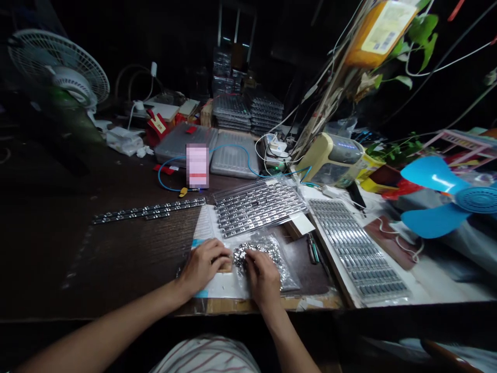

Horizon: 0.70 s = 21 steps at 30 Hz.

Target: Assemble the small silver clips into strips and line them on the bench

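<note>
My left hand rests on a white sheet, its fingers curled against a small tan wooden block. Whatever else those fingers pinch is too small to make out. My right hand reaches into a clear plastic bag of small shiny metal parts; its thumb and fingers come together at the near side of the heap, and what lies between them is hidden. Just beyond the hands, a clear tray carries several rows of metal strips. More metal strips lie on the dark table to the left.
A long tray of metal pieces lies at the right, beside a green-handled tool. A blue-bladed fan stands far right, a white fan at far left. A phone-like upright object and a blue cable are behind.
</note>
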Each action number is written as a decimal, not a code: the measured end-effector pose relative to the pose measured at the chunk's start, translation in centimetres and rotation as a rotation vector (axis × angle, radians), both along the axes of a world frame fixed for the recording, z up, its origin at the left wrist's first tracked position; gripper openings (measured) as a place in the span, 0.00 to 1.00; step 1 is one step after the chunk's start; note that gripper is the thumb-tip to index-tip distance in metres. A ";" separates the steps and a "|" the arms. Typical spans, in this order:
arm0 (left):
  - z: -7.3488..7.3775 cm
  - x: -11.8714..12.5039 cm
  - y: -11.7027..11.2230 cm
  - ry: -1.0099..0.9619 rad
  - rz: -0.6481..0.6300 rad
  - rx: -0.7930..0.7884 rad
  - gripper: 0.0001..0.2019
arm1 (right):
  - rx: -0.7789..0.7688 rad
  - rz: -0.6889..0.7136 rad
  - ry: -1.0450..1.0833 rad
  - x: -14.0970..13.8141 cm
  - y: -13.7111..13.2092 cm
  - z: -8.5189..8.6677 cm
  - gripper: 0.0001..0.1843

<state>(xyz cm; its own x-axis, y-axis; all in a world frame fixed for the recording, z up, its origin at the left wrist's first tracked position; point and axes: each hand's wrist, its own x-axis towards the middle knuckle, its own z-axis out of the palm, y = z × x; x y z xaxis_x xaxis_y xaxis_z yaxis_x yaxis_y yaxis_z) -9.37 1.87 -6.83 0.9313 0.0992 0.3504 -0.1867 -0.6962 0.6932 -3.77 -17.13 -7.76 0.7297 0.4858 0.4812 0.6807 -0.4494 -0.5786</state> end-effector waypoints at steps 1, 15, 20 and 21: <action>0.4 0.6 1.2 -0.027 0.046 0.002 0.06 | 0.004 0.020 0.008 -0.1 0.3 0.1 0.11; -0.1 1.3 15.2 0.102 0.493 0.567 0.11 | -0.165 0.041 0.048 -1.6 3.9 0.2 0.02; 1.6 4.6 12.3 0.104 0.376 0.524 0.11 | -0.212 0.044 0.028 -1.8 4.2 0.4 0.04; 2.0 5.9 11.4 0.121 0.328 0.498 0.11 | -0.228 0.042 0.018 -1.9 4.2 0.6 0.04</action>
